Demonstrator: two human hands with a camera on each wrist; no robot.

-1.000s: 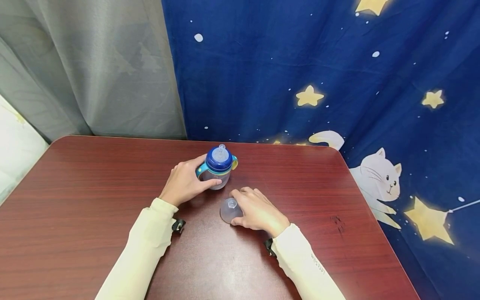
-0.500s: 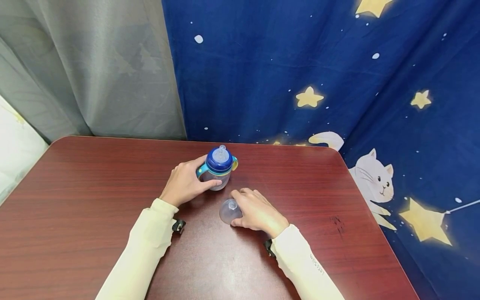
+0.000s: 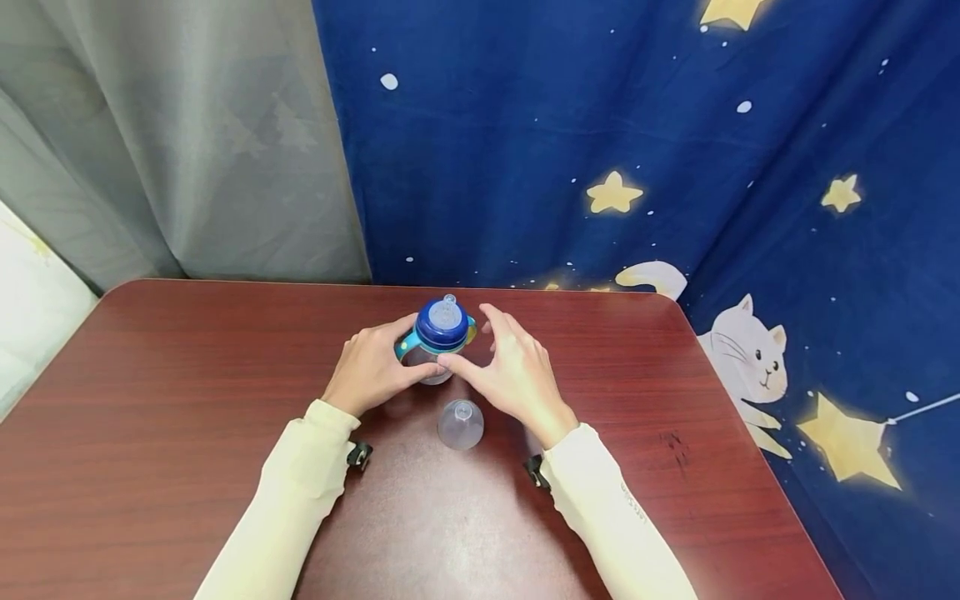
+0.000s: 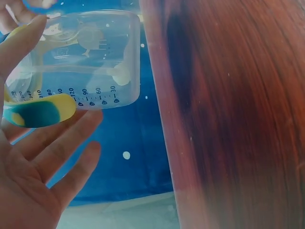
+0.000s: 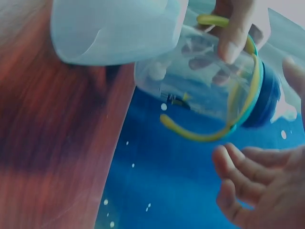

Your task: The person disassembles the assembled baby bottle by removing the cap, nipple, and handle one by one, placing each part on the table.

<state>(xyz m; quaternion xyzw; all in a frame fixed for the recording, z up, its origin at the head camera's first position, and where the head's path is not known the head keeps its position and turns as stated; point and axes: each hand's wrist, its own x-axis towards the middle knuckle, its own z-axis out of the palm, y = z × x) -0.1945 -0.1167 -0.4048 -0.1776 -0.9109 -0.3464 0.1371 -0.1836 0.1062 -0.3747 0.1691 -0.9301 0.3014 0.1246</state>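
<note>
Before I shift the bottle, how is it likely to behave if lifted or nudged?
The bottle is probably light for its size, since its clear body shows no obvious liquid. It looks stiff: no dent shows where the left hand holds it. If it fell over, the side handles would likely check its rolling.

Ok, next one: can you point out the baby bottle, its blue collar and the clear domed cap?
Baby bottle (image 4: 93,59): left wrist view, on its transparent body.
Blue collar (image 5: 266,98): right wrist view, on its side.
Clear domed cap (image 3: 461,427): head view, on its wall.
</note>
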